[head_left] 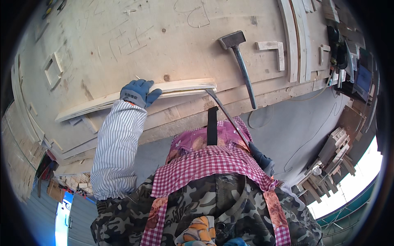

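My left hand [138, 91], in a blue-grey work glove, grips a pair of long pale wooden strips [184, 86] near their middle. The strips lie one against the other along the near edge of the wooden worktable, with a narrow gap between them at the right end. My right hand [261, 159], gloved as well and partly hidden beside my apron, is closed round the lower end of a long metal pry bar [228, 115]. The bar slants up to the left, and its flattened tip meets the strips' right end. A hammer [245, 77] with a metal handle lies to the right of the strips.
On the worktable [135, 45] are a small wooden frame [53, 71], an L-shaped wooden piece [274, 52] and long upright boards [294, 41] at the right. Tools crowd the far right edge. Scrap wood [332, 151] is piled beyond the grey floor, where a cable runs.
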`<state>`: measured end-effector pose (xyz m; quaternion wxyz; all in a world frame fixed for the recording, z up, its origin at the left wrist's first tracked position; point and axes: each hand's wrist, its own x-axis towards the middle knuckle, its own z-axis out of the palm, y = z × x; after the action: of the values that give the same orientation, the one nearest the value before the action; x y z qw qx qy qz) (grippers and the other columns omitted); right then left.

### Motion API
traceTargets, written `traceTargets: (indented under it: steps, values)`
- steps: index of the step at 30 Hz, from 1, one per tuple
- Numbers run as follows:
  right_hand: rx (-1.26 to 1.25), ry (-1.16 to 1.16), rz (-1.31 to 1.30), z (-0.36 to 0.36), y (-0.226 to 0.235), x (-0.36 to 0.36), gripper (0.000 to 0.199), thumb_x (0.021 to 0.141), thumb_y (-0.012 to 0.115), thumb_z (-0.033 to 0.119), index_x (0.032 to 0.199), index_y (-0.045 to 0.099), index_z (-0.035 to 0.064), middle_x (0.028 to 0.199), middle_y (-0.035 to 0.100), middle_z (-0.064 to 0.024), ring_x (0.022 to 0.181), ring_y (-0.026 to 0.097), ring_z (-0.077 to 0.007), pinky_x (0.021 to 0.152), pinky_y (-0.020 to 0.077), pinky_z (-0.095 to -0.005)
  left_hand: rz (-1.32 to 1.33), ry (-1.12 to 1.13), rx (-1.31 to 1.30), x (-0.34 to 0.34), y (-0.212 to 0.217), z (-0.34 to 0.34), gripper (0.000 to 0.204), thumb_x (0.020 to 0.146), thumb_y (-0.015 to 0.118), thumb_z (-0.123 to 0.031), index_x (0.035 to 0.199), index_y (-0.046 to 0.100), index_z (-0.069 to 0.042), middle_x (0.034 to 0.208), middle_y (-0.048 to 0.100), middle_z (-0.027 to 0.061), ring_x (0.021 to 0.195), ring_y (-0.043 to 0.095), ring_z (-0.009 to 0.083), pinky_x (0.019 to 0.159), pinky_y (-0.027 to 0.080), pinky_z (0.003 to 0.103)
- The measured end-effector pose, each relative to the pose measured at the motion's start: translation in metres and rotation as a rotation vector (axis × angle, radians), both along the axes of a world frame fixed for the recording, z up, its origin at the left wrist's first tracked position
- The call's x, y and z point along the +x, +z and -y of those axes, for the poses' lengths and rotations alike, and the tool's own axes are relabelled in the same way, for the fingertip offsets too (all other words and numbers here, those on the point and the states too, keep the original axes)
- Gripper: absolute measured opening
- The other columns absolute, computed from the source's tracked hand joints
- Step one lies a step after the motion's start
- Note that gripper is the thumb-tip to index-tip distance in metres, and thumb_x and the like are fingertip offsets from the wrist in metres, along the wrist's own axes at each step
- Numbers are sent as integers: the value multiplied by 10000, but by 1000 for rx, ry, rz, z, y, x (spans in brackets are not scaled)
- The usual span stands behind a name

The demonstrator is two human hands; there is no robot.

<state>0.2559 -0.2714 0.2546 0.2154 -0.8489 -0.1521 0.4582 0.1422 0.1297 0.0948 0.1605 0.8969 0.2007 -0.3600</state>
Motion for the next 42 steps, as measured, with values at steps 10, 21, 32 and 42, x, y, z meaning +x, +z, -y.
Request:
traceTargets:
  steps: [10,21,32,42]
  values:
    - [8,26,84,-41,20,26,390,807,542,39,1187,552,127,752,605,-195,639,602,-326,570,468,-340,17,2,50,2,-4,-1,522,857,400,-555,1150,565,-156,1117,582,59,1045,537,215,937,404,334]
    - [-191,155,109,-95,68,95,265,877,497,124,1115,598,69,644,576,-8,463,496,-74,442,424,-227,147,-9,34,3,-24,-6,460,884,376,-486,1084,600,-138,1118,582,99,1035,541,267,918,405,357]
    - [-257,68,2,-98,64,97,278,887,473,147,1126,594,74,647,557,-15,474,495,-79,469,436,-234,97,10,-27,9,-18,-3,538,865,359,-559,1141,573,-150,1183,552,75,1091,513,239,953,381,352]
    - [-135,-151,-62,-79,46,71,331,849,489,76,1170,561,43,628,482,32,475,450,-52,442,377,-202,51,-13,-32,17,-15,2,535,871,352,-553,1132,579,-145,1159,567,81,1064,530,246,938,392,358]
